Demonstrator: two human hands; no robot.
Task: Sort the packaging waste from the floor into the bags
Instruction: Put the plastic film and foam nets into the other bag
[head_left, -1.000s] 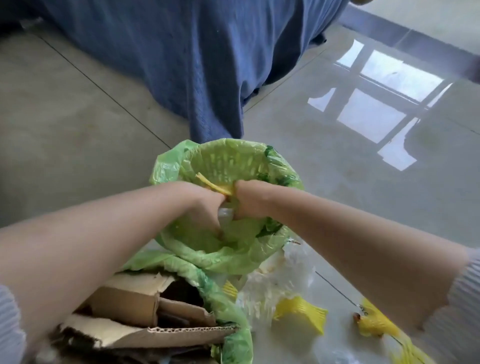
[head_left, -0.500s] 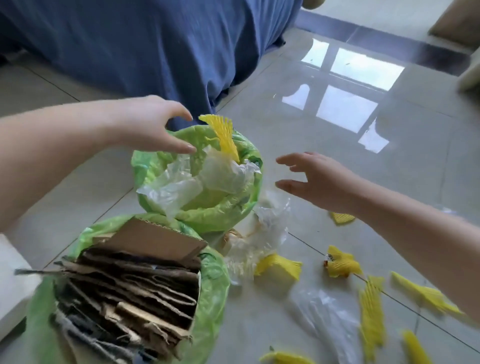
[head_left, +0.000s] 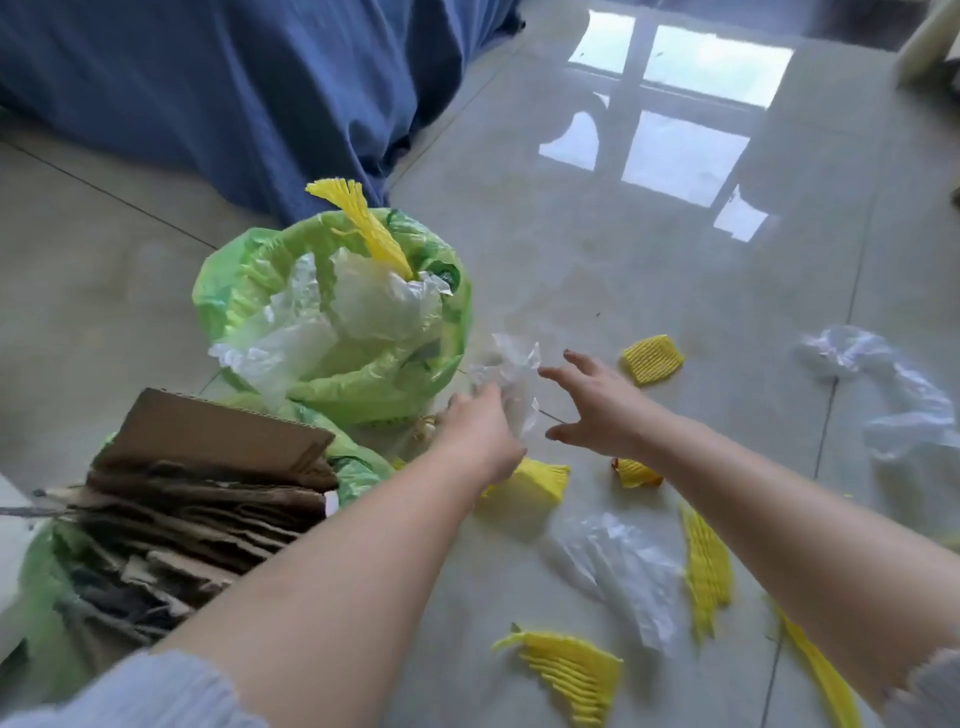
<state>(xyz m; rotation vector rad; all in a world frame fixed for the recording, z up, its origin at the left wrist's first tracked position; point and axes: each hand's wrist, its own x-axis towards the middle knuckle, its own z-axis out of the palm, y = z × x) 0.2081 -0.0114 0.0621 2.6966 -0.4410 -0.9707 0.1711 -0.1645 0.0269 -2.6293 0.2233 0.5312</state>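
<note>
Glossy pale tiled floor (head_left: 649, 291) reflecting a window; blue draped cloth (head_left: 234, 93) hanging behind. Landmark: round green plastic bag (head_left: 441, 358) standing open on the tiles, holding clear film and a yellow foam net sleeve (head_left: 363, 228) sticking upward. Just in front of it and to its left, a second green bag (head_left: 358, 462) packed with torn brown cardboard (head_left: 197, 483).

Left hand (head_left: 480, 431) reaching beside that round bag, fingers curling onto a crumpled clear plastic wrapper (head_left: 511, 369) lying against the bag's right side. Right hand (head_left: 597, 405) hovering just right of the wrapper, fingers spread wide, gripping nothing.

Yellow foam net pieces (head_left: 652, 358) and clear plastic sheets (head_left: 618, 571) lying scattered further right.
</note>
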